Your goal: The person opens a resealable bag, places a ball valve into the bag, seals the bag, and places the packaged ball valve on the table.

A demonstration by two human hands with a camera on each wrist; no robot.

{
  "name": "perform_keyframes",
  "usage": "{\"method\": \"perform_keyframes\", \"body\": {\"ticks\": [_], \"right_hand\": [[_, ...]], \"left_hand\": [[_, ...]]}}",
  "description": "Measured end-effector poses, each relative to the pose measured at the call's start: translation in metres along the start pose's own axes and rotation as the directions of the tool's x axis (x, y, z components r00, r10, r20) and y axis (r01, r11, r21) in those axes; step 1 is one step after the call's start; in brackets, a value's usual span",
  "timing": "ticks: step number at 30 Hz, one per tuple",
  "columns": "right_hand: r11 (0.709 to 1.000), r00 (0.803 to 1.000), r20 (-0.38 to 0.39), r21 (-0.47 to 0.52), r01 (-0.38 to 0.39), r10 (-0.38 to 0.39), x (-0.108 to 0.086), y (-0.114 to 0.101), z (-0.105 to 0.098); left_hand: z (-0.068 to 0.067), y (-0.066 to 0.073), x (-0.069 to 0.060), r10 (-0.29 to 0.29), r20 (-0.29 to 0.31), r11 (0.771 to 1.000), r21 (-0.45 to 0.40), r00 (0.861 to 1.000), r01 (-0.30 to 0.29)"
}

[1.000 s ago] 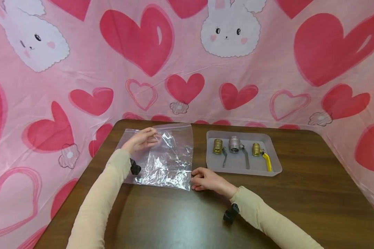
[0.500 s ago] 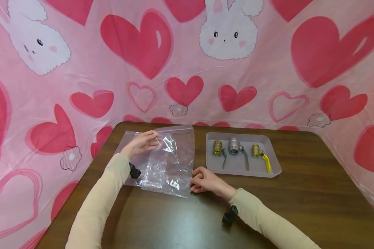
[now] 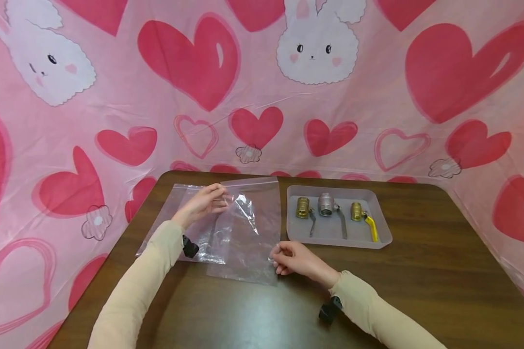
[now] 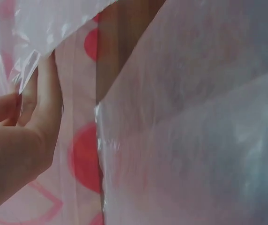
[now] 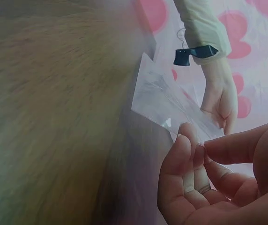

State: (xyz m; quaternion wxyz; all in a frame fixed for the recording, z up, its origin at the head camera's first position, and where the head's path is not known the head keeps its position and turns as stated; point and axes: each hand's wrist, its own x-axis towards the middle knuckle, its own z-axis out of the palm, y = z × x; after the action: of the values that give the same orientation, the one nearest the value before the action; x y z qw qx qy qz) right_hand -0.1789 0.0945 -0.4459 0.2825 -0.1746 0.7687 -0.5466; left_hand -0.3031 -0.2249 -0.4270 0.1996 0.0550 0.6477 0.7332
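A person's left hand (image 3: 205,201) and right hand (image 3: 299,261) held a clear plastic bag (image 3: 249,242) between them over a dark wood table (image 3: 428,252). The left fingers were nearly closed, thumb against fingertips, with a crinkled fold of film caught between them near the bag's upper left. At its opposite side, low on the right edge, the right thumb and forefinger met in a tight pinch on the film, while the other fingers curled loosely below. The bag spread flat and see-through between the two grips, its pale closure strip running along the top, to the right of the left fingertips. A second clear bag (image 3: 203,242) lay partly overlapped to the left, beneath the left wrist. Just beside the held bag, above and to the right of the right hand, a translucent tray (image 3: 323,230) carried three valves in a row: a brass valve with a grey lever (image 3: 302,207), a silver valve (image 3: 326,204) and a brass valve with a yellow lever (image 3: 356,212). Any lettering on the valves was too small to make out. Behind the table hung a pink backdrop (image 3: 375,97) printed with red hearts and white rabbits.
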Motion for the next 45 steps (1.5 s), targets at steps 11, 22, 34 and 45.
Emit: {"method": "perform_keyframes", "body": {"ticks": [11,22,34,45], "right_hand": [[0.997,0.999,-0.005,-0.069,0.035,-0.036,-0.026,0.000,-0.009],[0.984,0.999,0.025,-0.170,0.052,-0.048,-0.047,0.013,-0.014],[0.934,0.985,0.001,-0.317,0.165,-0.173,-0.075,0.024,-0.028],[0.875,0.921,-0.221,-0.441,0.199,-0.321,-0.090,0.011,-0.037]], "left_hand": [[0.029,-0.001,-0.008,0.084,-0.046,0.996,0.035,0.995,-0.083],[0.052,-0.001,-0.025,0.157,0.018,0.984,0.085,0.987,-0.158],[0.082,-0.005,-0.040,0.181,0.133,0.967,0.155,0.974,-0.201],[0.098,-0.019,-0.050,0.230,0.143,0.941,0.218,0.963,-0.258]]}}
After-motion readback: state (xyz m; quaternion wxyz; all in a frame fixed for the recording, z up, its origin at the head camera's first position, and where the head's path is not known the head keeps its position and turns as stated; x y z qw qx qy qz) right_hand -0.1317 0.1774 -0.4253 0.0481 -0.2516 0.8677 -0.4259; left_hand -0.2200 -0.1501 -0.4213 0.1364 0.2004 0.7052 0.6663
